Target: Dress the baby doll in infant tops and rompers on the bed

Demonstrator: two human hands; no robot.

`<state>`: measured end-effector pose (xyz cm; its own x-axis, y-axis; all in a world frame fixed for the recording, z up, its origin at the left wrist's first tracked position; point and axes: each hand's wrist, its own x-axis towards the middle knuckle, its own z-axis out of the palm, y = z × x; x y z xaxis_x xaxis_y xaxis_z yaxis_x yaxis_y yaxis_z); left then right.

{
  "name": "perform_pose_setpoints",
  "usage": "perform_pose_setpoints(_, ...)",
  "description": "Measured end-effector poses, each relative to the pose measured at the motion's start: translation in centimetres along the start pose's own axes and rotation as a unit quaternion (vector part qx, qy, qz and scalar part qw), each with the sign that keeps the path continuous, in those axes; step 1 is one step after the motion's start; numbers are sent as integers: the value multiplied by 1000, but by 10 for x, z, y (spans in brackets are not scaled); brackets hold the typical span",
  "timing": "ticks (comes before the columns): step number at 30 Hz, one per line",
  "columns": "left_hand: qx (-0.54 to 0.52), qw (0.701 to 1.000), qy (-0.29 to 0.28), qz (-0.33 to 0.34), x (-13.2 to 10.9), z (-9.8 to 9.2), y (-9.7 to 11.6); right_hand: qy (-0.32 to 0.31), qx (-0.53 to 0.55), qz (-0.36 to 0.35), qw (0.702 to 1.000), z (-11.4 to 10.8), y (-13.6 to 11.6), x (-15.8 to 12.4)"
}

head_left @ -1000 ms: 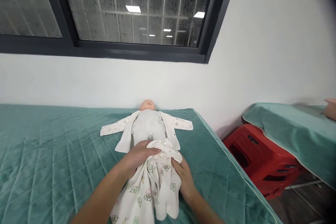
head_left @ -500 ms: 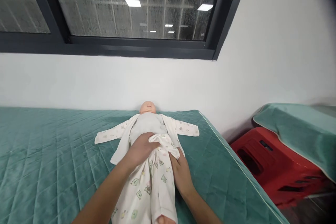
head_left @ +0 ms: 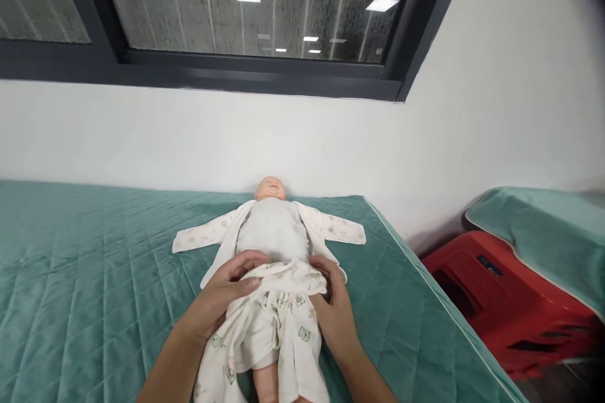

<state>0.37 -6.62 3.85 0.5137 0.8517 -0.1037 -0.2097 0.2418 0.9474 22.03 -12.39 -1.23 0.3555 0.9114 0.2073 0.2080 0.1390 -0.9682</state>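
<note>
A baby doll (head_left: pixel 271 189) lies on its back, head toward the wall. Its pale stuffed torso shows between the spread front panels of a white printed jacket (head_left: pixel 203 236), whose sleeves stretch out to both sides. White baby pants (head_left: pixel 302 334) with green animal prints lie over the doll's hips, the waistband bunched. My left hand (head_left: pixel 222 296) grips the waistband's left side between thumb and fingers. On the right side, my right hand (head_left: pixel 333 305) has its fingers curled over the same waistband. A bare doll leg (head_left: pixel 266 383) shows below the bunched cloth.
A green quilted cover (head_left: pixel 94 277) lies under the doll, its piped edge running down on the right. Beyond that edge stands a red plastic object (head_left: pixel 510 302) partly covered by green cloth (head_left: pixel 543 227). Behind are a white wall (head_left: pixel 189 138) and a dark-framed window (head_left: pixel 255 79).
Both hands have shifted to opposite sides of the pants' waistband. The pants' left leg has been pulled aside and bunched, and a bare doll leg now shows. The view has shifted slightly.
</note>
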Motion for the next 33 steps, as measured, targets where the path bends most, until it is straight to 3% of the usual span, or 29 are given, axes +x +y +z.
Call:
perform_pose_setpoints(4, -129, 991, 39, 20, -3, -14, -24, -74, -32, -84, 993, 4, -11, -4)
perform_pose_setpoints(8, -171, 984, 41, 26, 0, -20, -33, -191, -107, -139, 966, 12, -44, 7)
perform_pose_setpoints(12, -180, 983, 23, 39, 4, -23, -36, -330, -158, -72, 928, 26, -78, 32)
perform_pose_setpoints(15, -187, 980, 3, 62, 5, -25, -39, -405, -123, -9, 906, 36, -81, 46)
perform_pose_setpoints(20, -159, 983, -61, 73, 6, -22, -42, -380, 120, 112, 910, 38, -56, 52)
perform_pose_setpoints(24, -113, 987, -107, 35, 4, -16, -40, -335, 288, 179, 879, 35, -45, 52)
perform_pose_setpoints(28, -108, 990, -88, 20, 5, -15, -42, -355, 292, 189, 868, 37, -44, 52)
perform_pose_setpoints(33, -160, 986, -20, 34, 6, -17, -47, -404, 158, 130, 891, 38, -56, 49)
